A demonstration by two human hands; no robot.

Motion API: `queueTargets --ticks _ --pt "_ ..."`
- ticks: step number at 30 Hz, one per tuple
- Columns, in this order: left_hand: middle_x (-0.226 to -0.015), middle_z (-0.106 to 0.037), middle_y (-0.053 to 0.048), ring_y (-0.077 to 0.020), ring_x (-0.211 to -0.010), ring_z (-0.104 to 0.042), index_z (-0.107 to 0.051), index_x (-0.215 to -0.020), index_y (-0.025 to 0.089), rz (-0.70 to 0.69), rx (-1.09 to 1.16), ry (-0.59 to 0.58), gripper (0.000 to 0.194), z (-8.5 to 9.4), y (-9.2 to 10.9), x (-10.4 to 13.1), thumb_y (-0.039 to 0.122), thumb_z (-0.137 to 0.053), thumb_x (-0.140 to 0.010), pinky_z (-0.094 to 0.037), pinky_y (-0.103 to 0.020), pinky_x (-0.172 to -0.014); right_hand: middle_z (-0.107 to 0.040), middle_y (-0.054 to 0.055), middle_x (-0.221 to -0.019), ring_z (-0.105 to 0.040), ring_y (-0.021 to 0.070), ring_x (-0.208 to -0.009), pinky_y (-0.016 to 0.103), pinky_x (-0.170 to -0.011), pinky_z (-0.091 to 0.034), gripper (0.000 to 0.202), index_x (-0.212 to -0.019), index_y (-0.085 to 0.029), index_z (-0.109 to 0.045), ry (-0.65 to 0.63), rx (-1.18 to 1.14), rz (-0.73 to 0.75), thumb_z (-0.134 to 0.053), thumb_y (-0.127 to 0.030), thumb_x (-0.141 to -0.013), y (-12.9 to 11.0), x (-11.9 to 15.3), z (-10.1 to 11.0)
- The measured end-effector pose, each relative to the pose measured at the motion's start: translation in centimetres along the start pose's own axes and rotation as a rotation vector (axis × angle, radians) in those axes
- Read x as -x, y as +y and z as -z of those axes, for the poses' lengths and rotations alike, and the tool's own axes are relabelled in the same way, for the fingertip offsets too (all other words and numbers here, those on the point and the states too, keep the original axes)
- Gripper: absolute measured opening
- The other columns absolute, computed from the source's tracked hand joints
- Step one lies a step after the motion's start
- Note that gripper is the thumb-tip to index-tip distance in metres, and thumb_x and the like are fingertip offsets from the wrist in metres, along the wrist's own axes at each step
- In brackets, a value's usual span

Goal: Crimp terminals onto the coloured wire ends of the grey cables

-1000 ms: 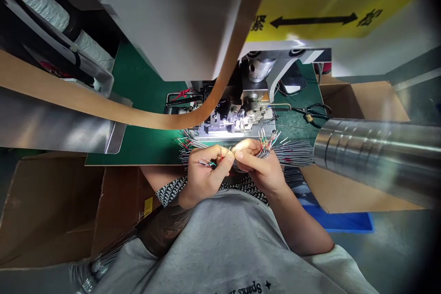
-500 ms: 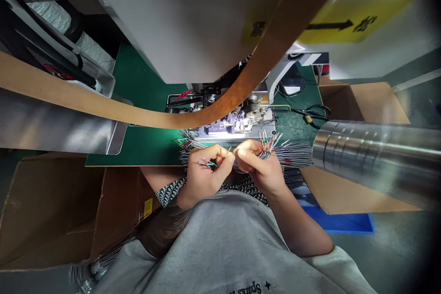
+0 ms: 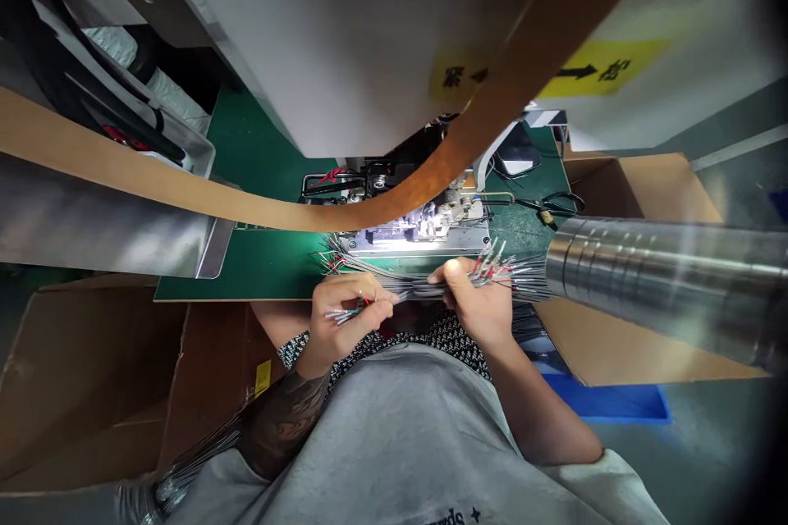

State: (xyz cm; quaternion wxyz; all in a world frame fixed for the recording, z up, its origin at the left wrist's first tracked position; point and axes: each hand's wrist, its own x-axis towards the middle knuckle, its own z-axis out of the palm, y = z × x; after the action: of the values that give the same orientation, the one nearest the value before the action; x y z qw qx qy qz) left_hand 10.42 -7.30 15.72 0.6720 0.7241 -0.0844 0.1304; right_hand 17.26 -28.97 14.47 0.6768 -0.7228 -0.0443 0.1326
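Note:
Thin grey cables with bared coloured wire ends stretch between my two hands at the front edge of the green table. My left hand is closed, thumb against forefinger, on a few cable ends with blue, white and red tips. My right hand grips the cables from the right, thumb on top, with red and white stripped ends fanning out above it. Behind the hands lies a further bundle of grey cables on the table. Just beyond stands a lit metal crimping machine, partly hidden by a brown tape.
A wide brown paper tape curves across the view. At right, a shiny metal cylinder reaches in near the cable bundle. Black-handled pliers and a dark phone-like device lie on the table. Cardboard boxes flank it.
My hands have moved apart. The left went left and slightly down with the cable ends, and the right shifted slightly outward. Grey cable now shows between them. The view shifted a little.

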Motion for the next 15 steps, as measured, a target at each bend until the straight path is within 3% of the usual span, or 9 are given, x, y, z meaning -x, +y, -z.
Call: queueTargets --ticks 1,3,8,10,13,15 --pt "-0.077 -0.077 -0.002 -0.0158 -0.064 -0.069 -0.083 -0.095 0.023 -0.035 0.019 -0.065 0.010 0.1 0.2 0.0 0.018 -0.076 -0.100 -0.054 -0.029 -0.062 -0.062 0.001 -0.066 -0.053 0.0126 -0.060 0.030 -0.056 -0.041 0.044 -0.082 -0.021 -0.080 0.004 -0.015 0.025 -0.076 -0.061 -0.100 -0.3 -0.1 -0.5" --pt "-0.080 -0.079 -0.002 -0.0158 -0.066 -0.071 -0.084 -0.106 0.025 -0.099 0.050 -0.187 0.018 0.0 0.7 0.1 0.012 -0.076 -0.097 -0.054 -0.028 -0.063 -0.063 0.000 -0.070 -0.053 0.0124 -0.063 0.029 -0.059 -0.043 0.035 -0.087 -0.020 -0.080 -0.062 -0.013 0.054 -0.082 -0.054 -0.096 -0.8 -0.4 -1.6" --pt "-0.082 -0.081 -0.005 -0.0172 -0.065 -0.075 -0.083 -0.109 0.023 -0.265 -0.071 -0.457 0.018 -1.3 1.4 0.7 0.014 -0.075 -0.096 -0.054 -0.030 -0.061 -0.067 0.000 -0.073 -0.056 0.0126 -0.065 0.029 -0.066 -0.044 0.029 -0.105 -0.017 -0.083 -0.461 0.172 0.122 -0.082 -0.045 -0.097 -0.4 -2.1 -3.6" --pt "-0.081 -0.081 -0.006 -0.0182 -0.064 -0.075 -0.083 -0.106 0.022 -0.287 -0.134 -0.518 0.014 -1.9 1.6 0.9 0.016 -0.073 -0.098 -0.052 -0.031 -0.059 -0.074 0.002 -0.080 -0.061 0.0135 -0.071 0.030 -0.072 -0.046 0.026 -0.112 -0.016 -0.083 -0.565 0.301 0.135 -0.075 -0.040 -0.102 -0.1 -2.7 -4.1" --pt "-0.084 -0.082 -0.006 -0.0181 -0.067 -0.077 -0.083 -0.107 0.020 -0.286 -0.131 -0.484 0.015 -2.5 2.1 0.9 0.013 -0.073 -0.098 -0.053 -0.029 -0.061 -0.080 0.007 -0.099 -0.068 0.0174 -0.084 0.033 -0.081 -0.049 0.025 -0.112 -0.016 -0.081 -0.620 0.393 0.159 -0.065 -0.035 -0.108 -0.3 -2.8 -4.2" --pt "-0.087 -0.083 -0.005 -0.0170 -0.071 -0.078 -0.083 -0.108 0.020 -0.230 -0.114 -0.348 0.016 -2.5 2.5 0.8 0.011 -0.074 -0.098 -0.056 -0.027 -0.066 -0.082 0.008 -0.111 -0.072 0.0204 -0.094 0.036 -0.086 -0.053 0.027 -0.119 -0.019 -0.080 -0.652 0.314 0.145 -0.061 -0.036 -0.111 -0.6 -2.4 -3.5"
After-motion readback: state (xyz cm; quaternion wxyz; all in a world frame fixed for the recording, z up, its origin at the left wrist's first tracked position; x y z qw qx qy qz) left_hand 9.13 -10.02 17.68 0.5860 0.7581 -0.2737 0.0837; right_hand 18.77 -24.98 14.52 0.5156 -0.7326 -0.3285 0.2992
